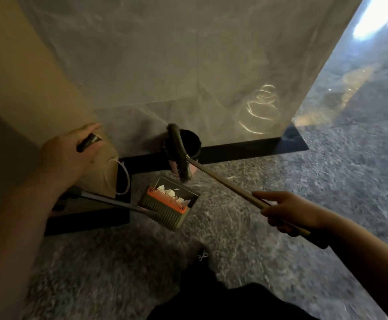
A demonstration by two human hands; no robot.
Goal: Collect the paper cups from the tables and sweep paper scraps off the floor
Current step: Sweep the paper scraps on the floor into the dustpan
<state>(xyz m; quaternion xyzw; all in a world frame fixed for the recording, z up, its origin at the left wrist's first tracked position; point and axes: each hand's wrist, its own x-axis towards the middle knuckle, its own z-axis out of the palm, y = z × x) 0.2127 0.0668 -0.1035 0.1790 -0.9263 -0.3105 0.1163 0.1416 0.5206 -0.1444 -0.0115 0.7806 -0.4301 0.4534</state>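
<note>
Scraps already in dustpan; dumping left (cups unseen). Right hand grips broom; left hand clutches a dark handle.

My left hand is raised, fingers curled around a dark handle. My right hand extends forward, fingers wrapped, index finger straight.

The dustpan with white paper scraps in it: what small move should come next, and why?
Probably tip the grey dustpan with orange comb teeth into the dark round bin just behind it: white paper scraps already lie inside, and the long-handled broom in the right hand is lifted over the bin.
</note>
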